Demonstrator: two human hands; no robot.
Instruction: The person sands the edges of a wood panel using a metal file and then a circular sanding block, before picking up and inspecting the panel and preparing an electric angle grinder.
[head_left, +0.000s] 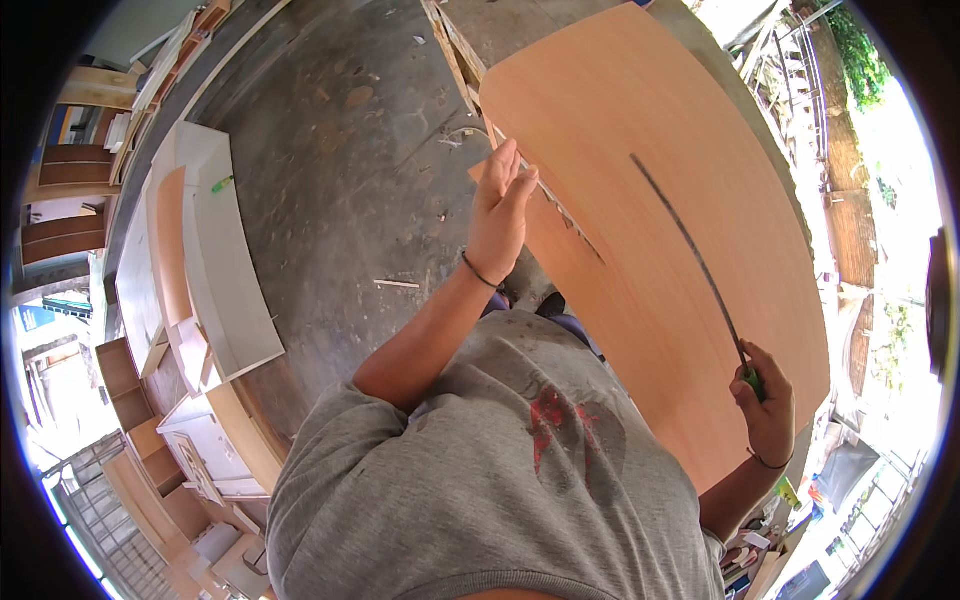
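A large wood-grain board lies in front of me to the right. Its left side has a jagged cut, and a narrower piece of the same board shows beside that cut. In my right hand is a handsaw, gripped by its green handle. The thin dark blade is seen edge-on and points away from me over the board. My left hand is held at the board's left edge with fingers stretched and thumb apart, holding nothing. Whether it touches the board I cannot tell.
On the left, a white panel stands on the floor with a curved wooden strip and a small green object on it. Wooden cabinets line the far left. Scraps and a thin stick lie on the stained concrete floor.
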